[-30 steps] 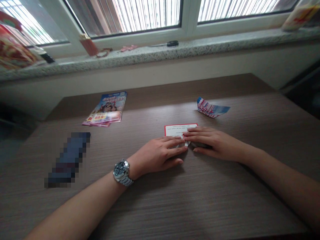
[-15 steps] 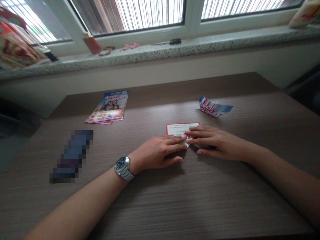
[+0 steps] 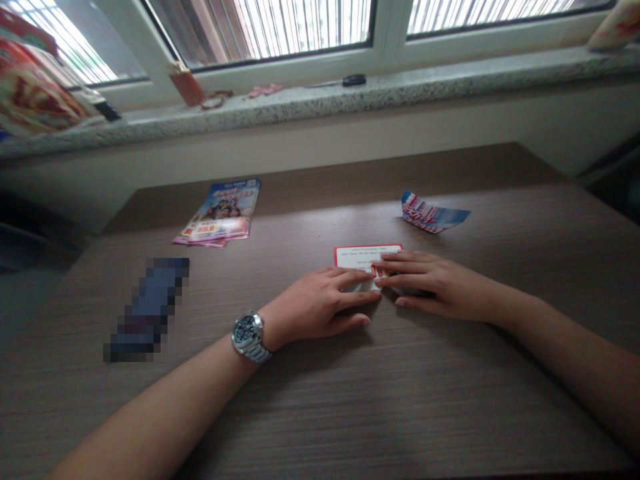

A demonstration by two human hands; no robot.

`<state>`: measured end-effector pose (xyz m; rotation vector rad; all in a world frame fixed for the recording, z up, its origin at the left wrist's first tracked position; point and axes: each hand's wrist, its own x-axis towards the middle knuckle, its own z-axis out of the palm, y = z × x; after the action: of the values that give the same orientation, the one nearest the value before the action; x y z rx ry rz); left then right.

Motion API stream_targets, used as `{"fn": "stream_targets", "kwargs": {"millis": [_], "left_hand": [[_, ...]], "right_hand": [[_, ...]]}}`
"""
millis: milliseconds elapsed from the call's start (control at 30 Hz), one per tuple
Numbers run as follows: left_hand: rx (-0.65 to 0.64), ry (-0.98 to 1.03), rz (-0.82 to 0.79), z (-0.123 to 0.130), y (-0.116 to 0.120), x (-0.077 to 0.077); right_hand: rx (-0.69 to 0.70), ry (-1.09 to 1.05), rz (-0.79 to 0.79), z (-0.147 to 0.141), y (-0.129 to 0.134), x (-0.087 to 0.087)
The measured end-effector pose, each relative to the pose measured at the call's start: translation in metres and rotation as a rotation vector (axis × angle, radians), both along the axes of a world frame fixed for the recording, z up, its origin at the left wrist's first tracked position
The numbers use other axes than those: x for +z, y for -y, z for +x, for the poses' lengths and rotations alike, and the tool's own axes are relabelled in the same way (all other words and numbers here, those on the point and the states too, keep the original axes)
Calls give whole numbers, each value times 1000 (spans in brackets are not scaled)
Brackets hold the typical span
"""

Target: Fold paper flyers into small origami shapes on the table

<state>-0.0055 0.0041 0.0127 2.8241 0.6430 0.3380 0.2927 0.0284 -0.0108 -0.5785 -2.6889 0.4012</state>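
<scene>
A white paper sheet with a red border and small print [image 3: 357,257] lies on the table in front of me, its near part folded and mostly covered by my fingers. My left hand [image 3: 327,301], with a metal watch [image 3: 249,333] on its wrist, rests on the paper's left and near part, fingers stretched out. From the right, my right hand [image 3: 427,283] lies flat across the paper's right part, fingers extended. Fingertips of both hands nearly meet at the fold. Beyond my right hand stands a folded blue and red paper piece [image 3: 433,217].
A stack of colourful leaflets [image 3: 223,210] lies at the back left of the brown table [image 3: 320,413]. Nearer on the left is a pixelated dark object [image 3: 150,310]. Along the granite windowsill [image 3: 400,87] are a red-brown case [image 3: 186,85], a black-handled tool [image 3: 354,81] and a food bag [image 3: 35,93].
My left fingers have slid slightly right along the fold, closer to my right hand. My right hand stays on the paper. The whole view has shifted a little.
</scene>
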Motion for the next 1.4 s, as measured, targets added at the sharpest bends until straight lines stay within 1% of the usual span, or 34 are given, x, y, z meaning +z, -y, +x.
{"fn": "stream_targets", "kwargs": {"millis": [433,700,967,1167,1400], "left_hand": [[7,-17,34,2,3,-1],[-60,1,25,-3,1,-1],[-33,10,10,-2,2,-1],[-44,5,2,-2,1,-1],[6,-3,9,0,4,-1]], "right_hand": [[10,-18,10,0,-1,0],[4,-19,-1,0,0,1],[48,64,42,2,0,4],[39,34,42,3,0,0],[11,20,5,1,0,2]]}}
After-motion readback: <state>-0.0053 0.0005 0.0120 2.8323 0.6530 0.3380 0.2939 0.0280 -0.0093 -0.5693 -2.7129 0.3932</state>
